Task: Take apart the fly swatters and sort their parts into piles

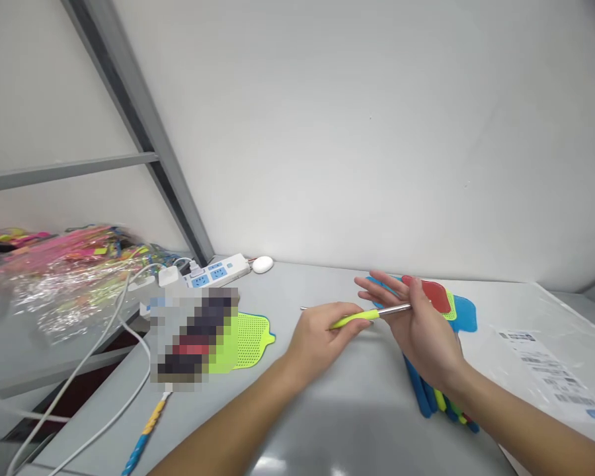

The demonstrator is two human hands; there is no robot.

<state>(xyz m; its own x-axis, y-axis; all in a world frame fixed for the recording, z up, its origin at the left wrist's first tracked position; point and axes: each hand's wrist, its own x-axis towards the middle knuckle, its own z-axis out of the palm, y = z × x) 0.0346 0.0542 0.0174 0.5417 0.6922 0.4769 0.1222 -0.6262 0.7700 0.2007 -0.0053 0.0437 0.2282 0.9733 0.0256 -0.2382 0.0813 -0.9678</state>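
My left hand (322, 334) is closed round the yellow-green grip of a telescopic fly swatter handle (352, 319). Its silver metal tube runs right until its end meets my right hand (424, 330), at the base of the thumb. That palm is turned up and the fingers are stretched out. Behind my left hand a thin metal tip pokes out; what it belongs to is hidden. Under and beyond my right hand lies a stack of fly swatters with red (431, 295) and blue (465, 313) heads, their coloured grips (424, 393) pointing toward me.
A yellow-green swatter head (252, 340) lies left, partly under a pixelated object (198, 337) with a blue-and-yellow wrapped cable (146, 433). Behind are a power strip (223, 271) and white oval object (262, 264). A labelled plastic package (550, 370) lies right; bagged goods (79, 277) sit left.
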